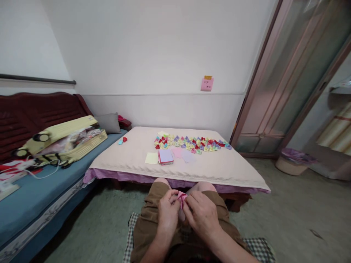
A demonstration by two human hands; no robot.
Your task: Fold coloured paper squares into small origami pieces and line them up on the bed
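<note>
Between my two hands, above my lap, is a small pink folded paper (182,197). My left hand (168,210) pinches its left side with thumb and fingers. On the other side my right hand (201,210) grips the paper, its fingers bent over the edge. On the table in front lies a stack of square paper sheets (166,156), lilac on top. A pale yellow sheet (151,158) is to its left, with a pink sheet (177,152) and a lilac sheet (187,156) to its right. Behind them spread many folded paper pieces (192,142) in several colours.
A cream cloth covers the table (120,157); a few folded pieces (122,140) lie at its left. An open yellow suitcase (68,142) rests on the blue-cushioned sofa (41,190). A pink note (207,84) hangs on the wall. At right stands a bin (292,162) by the sliding door.
</note>
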